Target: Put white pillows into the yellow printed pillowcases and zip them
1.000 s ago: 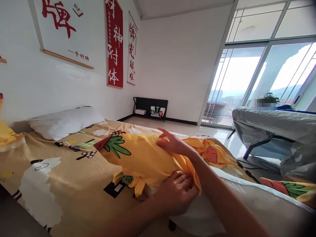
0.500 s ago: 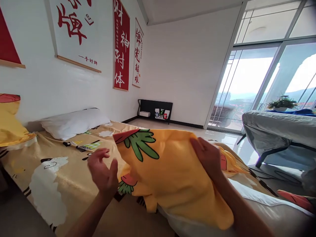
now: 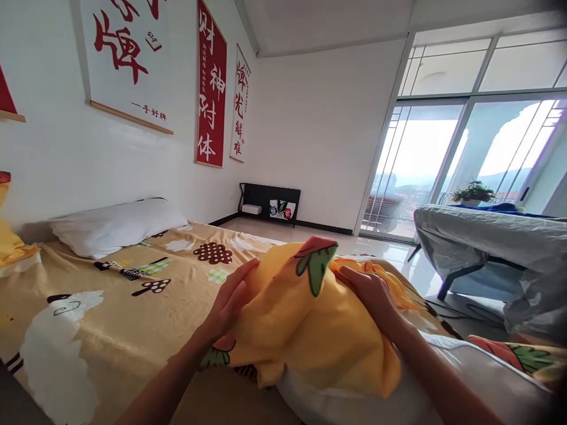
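A yellow pillowcase (image 3: 283, 313) printed with orange-red carrots and green leaves is bunched up in front of me. My left hand (image 3: 233, 295) is at its left edge, fingers closed on the cloth, the fingertips partly hidden by it. My right hand (image 3: 370, 289) grips the right upper edge, thumb on top. Below the cloth, a white pillow (image 3: 328, 407) lies on the bed, partly covered by the yellow fabric. Another crumpled yellow cloth (image 3: 394, 286) with the same colour sits just beyond my right hand.
A beige sheet (image 3: 146, 330) with sheep and mushrooms covers the bed. Against the wall rests a white pillow (image 3: 119, 224); more yellow fabric (image 3: 13, 251) is at far left. To the right stands a plastic-covered table (image 3: 482, 236), with a low black shelf (image 3: 270, 198) in the back corner.
My left hand, open and apart from the cloth before, has moved right onto the pillowcase edge. The raised, spread cloth is now bunched between both hands. The view has turned slightly right.
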